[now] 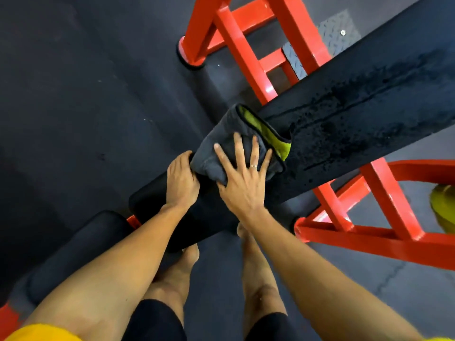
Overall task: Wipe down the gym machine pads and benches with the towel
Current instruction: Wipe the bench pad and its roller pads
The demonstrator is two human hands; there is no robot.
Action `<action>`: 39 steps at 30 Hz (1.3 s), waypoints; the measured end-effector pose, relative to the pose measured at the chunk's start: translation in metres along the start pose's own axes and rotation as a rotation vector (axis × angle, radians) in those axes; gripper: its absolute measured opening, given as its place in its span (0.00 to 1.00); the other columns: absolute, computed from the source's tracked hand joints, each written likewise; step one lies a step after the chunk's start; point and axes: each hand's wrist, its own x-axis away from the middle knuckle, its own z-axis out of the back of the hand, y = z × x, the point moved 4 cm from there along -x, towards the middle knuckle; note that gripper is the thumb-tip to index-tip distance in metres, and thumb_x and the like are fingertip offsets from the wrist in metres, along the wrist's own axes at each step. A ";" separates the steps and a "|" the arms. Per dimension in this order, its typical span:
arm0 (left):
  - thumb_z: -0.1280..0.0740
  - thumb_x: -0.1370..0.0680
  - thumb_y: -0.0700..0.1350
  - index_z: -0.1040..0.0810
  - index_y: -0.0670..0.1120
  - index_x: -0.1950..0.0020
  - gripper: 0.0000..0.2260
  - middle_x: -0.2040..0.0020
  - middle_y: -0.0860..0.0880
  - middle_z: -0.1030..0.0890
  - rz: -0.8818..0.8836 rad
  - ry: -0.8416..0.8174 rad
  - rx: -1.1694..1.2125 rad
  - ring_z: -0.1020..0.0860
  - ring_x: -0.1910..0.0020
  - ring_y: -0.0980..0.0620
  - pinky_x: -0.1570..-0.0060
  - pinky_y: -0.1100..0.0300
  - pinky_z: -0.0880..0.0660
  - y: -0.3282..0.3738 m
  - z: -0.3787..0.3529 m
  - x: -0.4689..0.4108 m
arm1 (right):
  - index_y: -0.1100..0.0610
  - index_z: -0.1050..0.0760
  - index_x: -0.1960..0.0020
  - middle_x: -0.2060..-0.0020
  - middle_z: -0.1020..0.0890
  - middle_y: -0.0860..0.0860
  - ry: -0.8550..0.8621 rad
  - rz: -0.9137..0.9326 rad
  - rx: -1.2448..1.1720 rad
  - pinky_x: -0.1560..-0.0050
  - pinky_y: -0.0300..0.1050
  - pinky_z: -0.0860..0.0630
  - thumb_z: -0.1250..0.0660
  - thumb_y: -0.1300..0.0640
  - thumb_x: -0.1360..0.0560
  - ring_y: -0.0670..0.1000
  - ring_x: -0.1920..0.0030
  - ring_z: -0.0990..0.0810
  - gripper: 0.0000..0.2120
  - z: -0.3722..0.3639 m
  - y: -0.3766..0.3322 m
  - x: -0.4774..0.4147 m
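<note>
A long black bench pad (357, 112) runs from the upper right down to the middle, its surface speckled with wet droplets. A folded grey towel (229, 141) with a yellow-green inner side lies on its lower part. My right hand (242, 178) presses flat on the towel with fingers spread. My left hand (181, 179) grips the left edge of the pad just beside the towel, fingers curled over the side.
The red steel frame (246, 52) of the bench stands behind and to the right. A black roller pad (81, 249) sits at lower left. A yellow object (443, 207) shows at the right edge. My bare feet stand on the dark rubber floor (86, 94).
</note>
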 end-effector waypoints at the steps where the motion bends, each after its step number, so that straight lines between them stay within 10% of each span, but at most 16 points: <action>1: 0.37 0.18 0.37 0.31 0.39 0.26 0.19 0.31 0.41 0.25 0.001 -0.004 0.004 0.29 0.30 0.42 0.26 0.46 0.35 0.001 0.001 0.002 | 0.42 0.43 0.17 0.16 0.48 0.54 0.004 -0.015 -0.012 0.23 0.75 0.57 0.34 0.44 0.23 0.67 0.18 0.53 0.37 -0.003 0.001 0.015; 12: 0.44 0.14 0.44 0.38 0.40 0.21 0.21 0.24 0.41 0.31 -0.118 -0.029 -0.053 0.34 0.24 0.44 0.24 0.52 0.40 0.030 -0.007 -0.008 | 0.40 0.41 0.18 0.17 0.49 0.59 0.124 -0.541 -0.135 0.25 0.78 0.53 0.30 0.38 0.28 0.69 0.18 0.54 0.41 0.006 0.038 0.049; 20: 0.43 0.15 0.44 0.39 0.39 0.20 0.23 0.23 0.40 0.33 -0.138 -0.012 -0.052 0.35 0.24 0.43 0.23 0.45 0.38 0.040 -0.009 -0.007 | 0.42 0.36 0.20 0.20 0.43 0.57 0.053 -0.426 -0.199 0.24 0.74 0.45 0.26 0.46 0.27 0.71 0.22 0.42 0.38 -0.027 0.017 0.111; 26: 0.46 0.14 0.47 0.48 0.37 0.18 0.27 0.18 0.39 0.45 -0.218 0.003 -0.110 0.45 0.18 0.43 0.19 0.46 0.52 0.050 -0.018 0.000 | 0.41 0.44 0.18 0.18 0.51 0.60 0.238 -0.874 -0.453 0.28 0.74 0.36 0.27 0.37 0.27 0.64 0.17 0.56 0.43 -0.002 0.023 0.077; 29: 0.48 0.14 0.50 0.49 0.36 0.18 0.28 0.17 0.39 0.47 -0.215 0.000 -0.097 0.48 0.18 0.43 0.19 0.46 0.54 0.056 -0.026 0.001 | 0.46 0.42 0.19 0.18 0.49 0.60 0.352 -1.012 -0.577 0.25 0.71 0.40 0.23 0.48 0.27 0.64 0.17 0.53 0.43 -0.014 0.003 0.074; 36: 0.46 0.15 0.45 0.50 0.37 0.18 0.28 0.17 0.39 0.47 -0.270 -0.002 -0.096 0.49 0.17 0.44 0.19 0.46 0.54 0.068 -0.028 -0.003 | 0.47 0.51 0.19 0.21 0.44 0.52 0.372 -1.224 -1.094 0.24 0.49 0.34 0.20 0.51 0.27 0.37 0.24 0.48 0.50 -0.036 -0.025 0.128; 39: 0.46 0.16 0.46 0.51 0.38 0.17 0.29 0.17 0.40 0.49 -0.283 0.010 -0.102 0.51 0.17 0.45 0.19 0.46 0.56 0.075 -0.030 -0.005 | 0.56 0.51 0.17 0.24 0.41 0.48 0.441 -1.317 -1.149 0.33 0.19 0.48 0.18 0.50 0.30 0.29 0.27 0.48 0.54 -0.016 0.016 0.105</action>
